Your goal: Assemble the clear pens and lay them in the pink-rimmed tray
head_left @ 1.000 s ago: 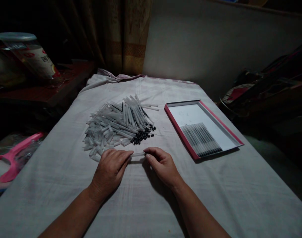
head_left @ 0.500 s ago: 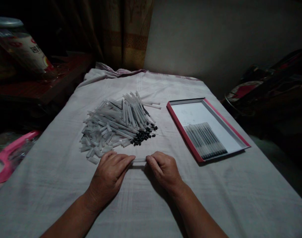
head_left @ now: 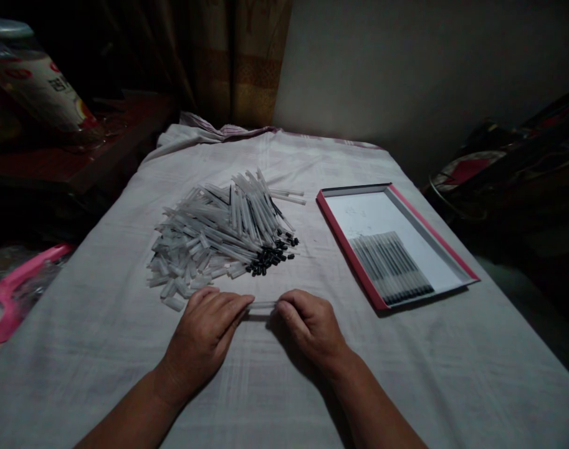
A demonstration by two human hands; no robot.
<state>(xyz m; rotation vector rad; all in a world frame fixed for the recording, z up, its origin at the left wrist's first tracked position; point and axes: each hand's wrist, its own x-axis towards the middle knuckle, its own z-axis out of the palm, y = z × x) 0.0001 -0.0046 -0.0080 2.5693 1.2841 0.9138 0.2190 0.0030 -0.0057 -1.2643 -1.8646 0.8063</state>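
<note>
My left hand [head_left: 204, 330] and my right hand [head_left: 310, 325] rest on the white cloth, fingertips pinched on the two ends of one clear pen [head_left: 262, 305] held level between them. Just beyond lies a heap of clear pen barrels and caps [head_left: 219, 234] with small black end pieces [head_left: 271, 254] at its near right edge. To the right sits a flat box with red sides [head_left: 347, 249], and a row of finished pens [head_left: 391, 267] lies in its near end.
A table covered in white cloth [head_left: 275, 386] fills the view. A pink plastic item [head_left: 13, 293] lies off its left edge. A large jar [head_left: 36, 81] stands on a dark shelf at far left. Dark bags [head_left: 513, 162] are heaped at right.
Both hands have drawn closer together along the pen, so less of it shows between them. The view has shifted slightly; heap and box lie as before.
</note>
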